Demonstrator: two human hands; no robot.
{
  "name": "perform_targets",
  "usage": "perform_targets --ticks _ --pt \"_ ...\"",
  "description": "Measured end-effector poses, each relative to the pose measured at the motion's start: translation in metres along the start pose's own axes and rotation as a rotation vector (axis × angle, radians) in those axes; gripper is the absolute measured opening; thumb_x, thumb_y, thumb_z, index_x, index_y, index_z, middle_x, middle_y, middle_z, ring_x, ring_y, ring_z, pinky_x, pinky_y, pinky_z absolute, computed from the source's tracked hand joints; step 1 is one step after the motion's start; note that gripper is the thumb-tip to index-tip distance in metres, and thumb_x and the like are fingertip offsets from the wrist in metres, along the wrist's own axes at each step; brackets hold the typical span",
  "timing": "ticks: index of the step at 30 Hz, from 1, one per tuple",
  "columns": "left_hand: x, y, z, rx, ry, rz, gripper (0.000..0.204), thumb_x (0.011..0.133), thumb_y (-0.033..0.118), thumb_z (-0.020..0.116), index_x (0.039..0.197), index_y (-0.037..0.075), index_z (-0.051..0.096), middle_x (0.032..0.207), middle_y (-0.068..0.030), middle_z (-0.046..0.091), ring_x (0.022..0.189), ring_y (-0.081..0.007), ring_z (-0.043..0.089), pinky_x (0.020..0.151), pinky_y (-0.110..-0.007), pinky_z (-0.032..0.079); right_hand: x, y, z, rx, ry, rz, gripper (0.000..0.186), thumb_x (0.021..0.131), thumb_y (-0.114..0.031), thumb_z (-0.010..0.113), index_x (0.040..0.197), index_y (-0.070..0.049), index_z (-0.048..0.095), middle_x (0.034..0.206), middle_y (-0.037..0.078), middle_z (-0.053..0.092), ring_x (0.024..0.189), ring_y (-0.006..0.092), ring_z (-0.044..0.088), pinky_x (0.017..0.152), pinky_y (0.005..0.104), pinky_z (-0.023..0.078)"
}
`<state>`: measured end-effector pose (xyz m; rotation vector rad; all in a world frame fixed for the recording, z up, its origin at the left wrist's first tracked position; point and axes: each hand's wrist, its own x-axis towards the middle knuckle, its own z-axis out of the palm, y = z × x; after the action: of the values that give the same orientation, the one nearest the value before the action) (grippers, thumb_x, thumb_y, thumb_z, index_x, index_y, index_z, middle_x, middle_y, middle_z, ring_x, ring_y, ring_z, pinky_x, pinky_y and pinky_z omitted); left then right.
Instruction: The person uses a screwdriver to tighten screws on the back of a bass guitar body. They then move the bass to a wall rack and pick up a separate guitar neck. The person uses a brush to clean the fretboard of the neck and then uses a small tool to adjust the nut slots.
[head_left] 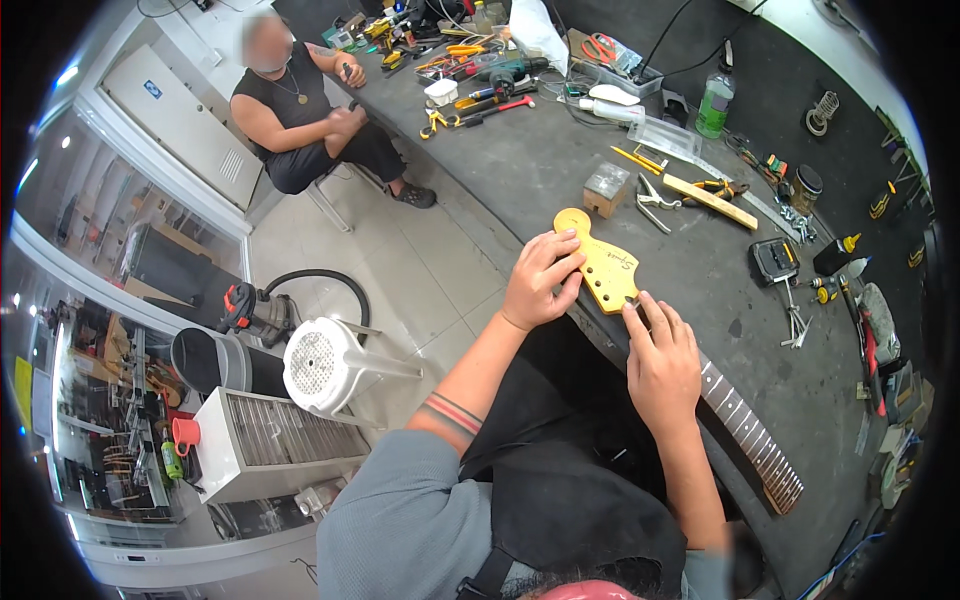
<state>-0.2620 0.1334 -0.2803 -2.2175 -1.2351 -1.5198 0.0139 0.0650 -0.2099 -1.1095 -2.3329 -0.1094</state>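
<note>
A guitar neck [748, 425] lies along the near edge of the dark workbench, its yellow-tan headstock [612, 275] to the left and its fretted end to the lower right. The headstock has several dark tuner holes and dark lettering. My left hand [545, 282] is closed on the headstock's left edge, with the fingers bent over its face. At the nut end, my right hand [662, 350] grips the neck, its fingertips against the headstock's base and the palm covering the first frets. Whether a small part sits under those fingertips is hidden.
Beyond the headstock are a metal-topped wooden block [606, 190], pliers [655, 203] and a wooden strip [710, 201]. Tools crowd the far bench, near a green-liquid bottle [714, 105]. At left are a white stool [325, 368], a vacuum [258, 310] and a seated person [300, 120].
</note>
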Motion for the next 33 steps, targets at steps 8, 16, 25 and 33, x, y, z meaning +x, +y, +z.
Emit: perform_targets --ticks 8,16,25,33 --pt "-0.007 0.008 0.007 0.037 -0.005 -0.056 0.036 0.092 0.007 0.080 0.128 0.006 0.076 0.140 -0.0148 0.075 0.146 -0.0374 0.067 0.126 -0.060 0.048 0.003 0.003 -0.018 -0.179 -0.205 -0.086 0.055 0.101 -0.006 0.070 0.156 -0.004 0.067 0.168 0.018 0.061 0.143 0.0465 0.067 0.118 0.0566 0.056" --pt "-0.018 0.017 0.017 0.059 0.021 -0.122 0.033 0.099 0.004 0.071 0.132 0.006 0.074 0.148 -0.0145 0.071 0.153 -0.0366 0.062 0.133 -0.062 0.038 0.002 0.005 -0.019 -0.247 -0.245 -0.142 0.053 0.102 -0.007 0.068 0.155 -0.001 0.067 0.169 0.024 0.060 0.145 0.0497 0.066 0.118 0.0564 0.057" --pt "-0.022 0.024 0.018 0.042 0.046 -0.204 0.030 0.104 0.006 0.066 0.133 0.006 0.074 0.152 -0.0141 0.071 0.157 -0.0350 0.059 0.136 -0.061 0.033 0.030 -0.002 -0.013 -0.001 -0.072 0.022 0.030 0.099 -0.010 0.078 0.127 -0.004 0.071 0.126 0.015 0.072 0.106 0.0355 0.074 0.092 0.0482 0.060" --pt "-0.023 0.026 0.023 0.024 0.069 -0.227 0.032 0.104 0.004 0.063 0.134 0.006 0.072 0.152 -0.0150 0.071 0.157 -0.0365 0.059 0.138 -0.060 0.029 0.034 0.002 0.002 0.091 0.031 0.154 0.028 0.100 -0.015 0.082 0.123 -0.006 0.070 0.113 0.011 0.072 0.104 0.0325 0.073 0.089 0.0471 0.058"
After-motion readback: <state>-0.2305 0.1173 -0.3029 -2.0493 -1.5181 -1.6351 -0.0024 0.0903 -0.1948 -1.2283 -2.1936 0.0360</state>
